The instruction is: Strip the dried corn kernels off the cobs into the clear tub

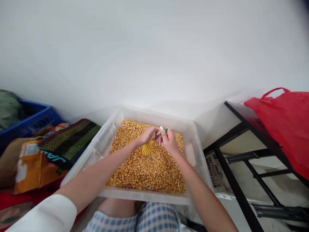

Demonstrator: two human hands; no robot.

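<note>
A clear plastic bin (pixel 196 151) full of loose yellow corn kernels (pixel 145 170) rests on my lap. Over the kernels my left hand (pixel 147 135) is closed round a yellow corn cob (pixel 147 148), which points down toward me. My right hand (pixel 169 140) is closed on a thin tool with a green handle (pixel 164 130), its tip against the top of the cob. Both hands meet above the far middle of the bin.
A white wall stands behind the bin. On the left lie a blue crate (pixel 31 120), a green-and-black mesh bag (pixel 69 141) and an orange package (pixel 33 164). To the right a black metal table frame (pixel 236 190) carries a red plastic bag (pixel 285 125).
</note>
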